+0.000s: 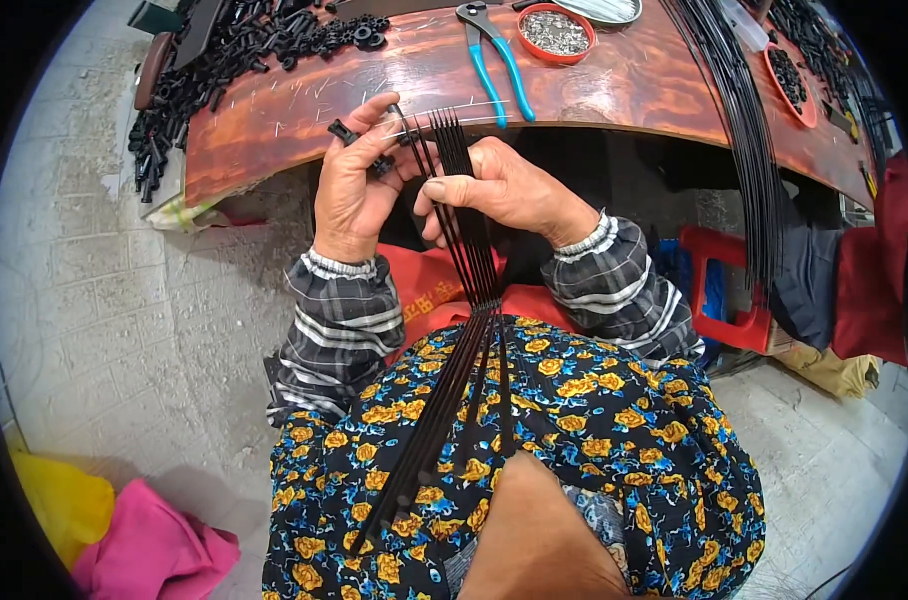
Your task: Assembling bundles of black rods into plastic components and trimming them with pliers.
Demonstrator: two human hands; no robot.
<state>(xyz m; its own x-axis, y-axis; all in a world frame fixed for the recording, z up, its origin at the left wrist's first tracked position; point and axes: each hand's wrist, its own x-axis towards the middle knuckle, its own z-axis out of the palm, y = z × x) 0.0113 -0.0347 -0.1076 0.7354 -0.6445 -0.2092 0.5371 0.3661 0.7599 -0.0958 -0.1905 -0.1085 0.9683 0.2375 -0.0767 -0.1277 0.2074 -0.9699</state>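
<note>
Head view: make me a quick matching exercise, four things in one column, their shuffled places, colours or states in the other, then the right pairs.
1. Pliers
2. Red bowl beside the pliers
3. Pink cloth
4. Right hand

A. Next to a yellow cloth, lower left
B. Gripping thin black rods
C. Blue-handled
D. Holding small silvery pieces

Pairs: 1-C; 2-D; 3-A; 4-B
</note>
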